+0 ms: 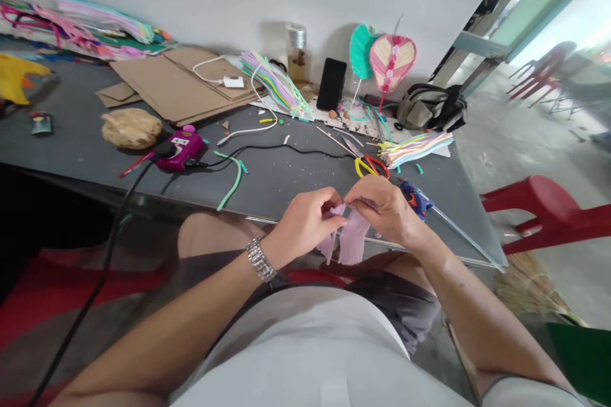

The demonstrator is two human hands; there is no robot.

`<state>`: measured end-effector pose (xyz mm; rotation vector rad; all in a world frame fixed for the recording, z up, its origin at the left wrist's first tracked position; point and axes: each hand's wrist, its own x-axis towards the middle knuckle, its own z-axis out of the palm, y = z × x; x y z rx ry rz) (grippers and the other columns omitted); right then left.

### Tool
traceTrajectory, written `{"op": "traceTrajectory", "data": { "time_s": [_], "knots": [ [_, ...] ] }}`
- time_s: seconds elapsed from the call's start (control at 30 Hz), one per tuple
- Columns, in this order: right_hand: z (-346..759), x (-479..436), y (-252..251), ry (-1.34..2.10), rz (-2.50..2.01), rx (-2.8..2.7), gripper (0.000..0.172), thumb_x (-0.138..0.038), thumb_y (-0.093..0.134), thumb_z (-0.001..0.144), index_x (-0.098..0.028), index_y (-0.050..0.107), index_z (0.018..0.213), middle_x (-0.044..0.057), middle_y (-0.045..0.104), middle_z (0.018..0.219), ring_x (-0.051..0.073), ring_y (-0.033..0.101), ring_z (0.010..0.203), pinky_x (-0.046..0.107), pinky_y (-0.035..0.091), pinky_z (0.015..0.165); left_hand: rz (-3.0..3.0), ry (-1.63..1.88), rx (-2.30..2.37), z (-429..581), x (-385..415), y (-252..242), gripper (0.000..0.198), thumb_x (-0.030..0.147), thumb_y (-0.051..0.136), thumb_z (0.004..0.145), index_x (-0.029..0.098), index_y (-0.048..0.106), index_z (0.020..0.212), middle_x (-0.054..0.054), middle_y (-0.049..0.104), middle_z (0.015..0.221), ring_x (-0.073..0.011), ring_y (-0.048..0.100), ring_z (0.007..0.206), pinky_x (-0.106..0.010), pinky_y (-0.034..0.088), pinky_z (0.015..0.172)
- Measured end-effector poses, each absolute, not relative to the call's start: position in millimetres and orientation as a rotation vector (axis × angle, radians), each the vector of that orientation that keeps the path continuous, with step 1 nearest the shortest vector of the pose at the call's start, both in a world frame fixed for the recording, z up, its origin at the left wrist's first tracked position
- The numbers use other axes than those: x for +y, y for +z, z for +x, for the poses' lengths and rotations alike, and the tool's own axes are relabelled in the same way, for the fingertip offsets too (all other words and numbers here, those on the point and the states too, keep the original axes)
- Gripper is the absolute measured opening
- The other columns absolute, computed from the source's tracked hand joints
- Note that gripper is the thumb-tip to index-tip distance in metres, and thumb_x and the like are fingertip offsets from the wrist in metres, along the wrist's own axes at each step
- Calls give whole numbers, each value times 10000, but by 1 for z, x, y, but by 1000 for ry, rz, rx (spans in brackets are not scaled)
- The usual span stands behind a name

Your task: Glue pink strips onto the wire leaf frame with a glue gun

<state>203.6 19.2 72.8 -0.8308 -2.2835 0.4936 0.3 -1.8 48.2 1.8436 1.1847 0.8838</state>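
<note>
At the table's front edge, my left hand, with a metal watch on its wrist, pinches one end of a lilac piece that looks like pipe cleaners laid side by side. My right hand grips the top of the same piece close by, fingers closed. Its fringed lower part hangs over my lap, and fingers hide the upper edge. Just beyond my right hand lie scissors with yellow and red handles. A blue glue gun with a glue stick in it rests to the right.
Bundles of pipe cleaners lie at the right and back. Two heart-shaped pieces stand near a phone and a bottle. Cardboard, a purple power socket with cords, and a yellow glue gun are leftward.
</note>
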Motion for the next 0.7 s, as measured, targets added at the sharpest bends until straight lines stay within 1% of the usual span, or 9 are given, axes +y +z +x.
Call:
{"op": "traceTrajectory", "data": {
  "time_s": [0.07, 0.17, 0.27, 0.4, 0.5, 0.7],
  "knots": [
    [203, 18, 72, 536, -832, -2264, 168, -89, 582, 939, -201, 698, 893, 31, 707, 840, 161, 624, 802, 304, 457, 784, 1836, 865, 1189, -2, -4, 49, 140, 174, 753, 772, 182, 614, 784, 44, 596, 698, -120, 493, 642, -242, 360, 638],
    [202, 16, 71, 610, -876, -2243, 164, -73, 581, 919, -191, 694, 897, 27, 696, 843, 155, 623, 800, 293, 464, 776, 1782, 851, 1128, -4, -6, 48, 121, 269, 711, 838, 173, 643, 811, 34, 599, 703, -119, 479, 641, -239, 357, 615],
    [200, 14, 69, 660, -902, -2241, 163, -80, 571, 911, -186, 692, 884, 27, 688, 836, 153, 616, 789, 290, 464, 762, 1699, 852, 1053, -6, -8, 46, 191, 334, 631, 906, 164, 667, 827, 21, 610, 706, -118, 477, 631, -239, 365, 603],
    [199, 14, 66, 684, -937, -2232, 144, -107, 585, 912, -189, 699, 884, 28, 691, 845, 154, 616, 800, 288, 462, 760, 1640, 872, 1050, -7, -9, 43, 153, 305, 680, 857, 162, 661, 805, 23, 612, 706, -114, 482, 638, -239, 379, 625],
    [199, 14, 66, 711, -965, -2231, 131, -117, 597, 914, -188, 704, 892, 25, 691, 848, 151, 614, 796, 283, 459, 754, 1624, 892, 1049, -6, -10, 41, 165, 296, 726, 819, 166, 637, 769, 27, 607, 701, -114, 483, 646, -241, 380, 637],
    [199, 13, 69, 702, -899, -2271, 151, -119, 587, 934, -194, 715, 902, 27, 701, 847, 154, 617, 804, 293, 461, 772, 1632, 919, 1056, -4, -11, 39, 184, 293, 732, 824, 167, 622, 746, 25, 611, 708, -110, 479, 647, -239, 367, 631]
  ]
}}
